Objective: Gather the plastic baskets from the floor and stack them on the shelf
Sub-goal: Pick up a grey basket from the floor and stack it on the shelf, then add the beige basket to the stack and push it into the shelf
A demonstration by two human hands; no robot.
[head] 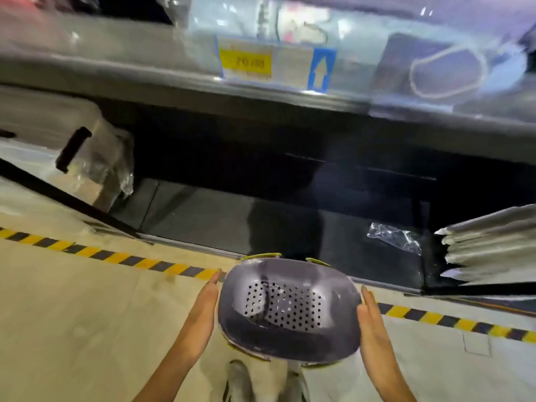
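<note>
Plastic basket, purple, perforated base: one, carried above the floor, before the dark low shelf. Left hand and right hand flat against its sides; fingers straight, pressed together.

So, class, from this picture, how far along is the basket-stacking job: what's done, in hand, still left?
Done: nothing sure; no basket shows on the lower shelf. In hand: the left hand and right hand press flat on the sides of a purple perforated basket, yellow-green rims peeking beneath it, before the shelf. Left: setting it on the shelf; no more baskets show on the floor.
</note>
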